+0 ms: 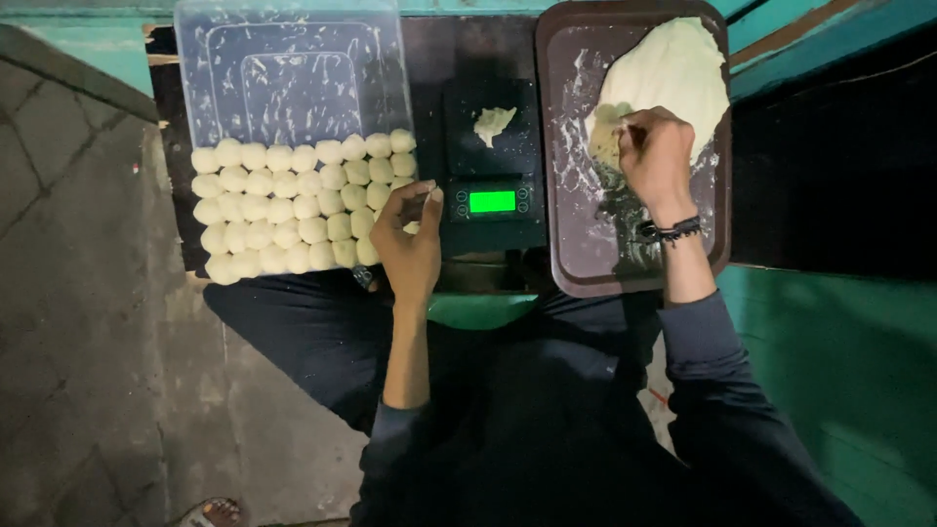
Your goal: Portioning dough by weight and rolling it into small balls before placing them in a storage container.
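At the far left stands a clear plastic tub (293,68), its near half packed with neat rows of small pale dough balls (293,210) while the far half is bare. The left hand (410,239) sits at the tub's right near corner, just beside the last balls of the rows; its fingers are curled around something small and pale at the fingertips — likely one more ball, though the grip hides most of it. Just right of that hand is a black kitchen scale (493,166) with a lit green display, and a small torn piece of dough (494,123) lies on its platform, apart from both hands and ahead of them.

Further right is a brown tray (576,244), dusted with flour, carrying a large mound of dough (673,68) whose long axis runs from the tray's far right corner down toward the near left. The right hand (656,156) is pressed onto the mound's near end, fingers clenched into it in a pinching hold. So the mound lies under and beyond the right hand, and well across the scale from the left — the right is the nearer by far
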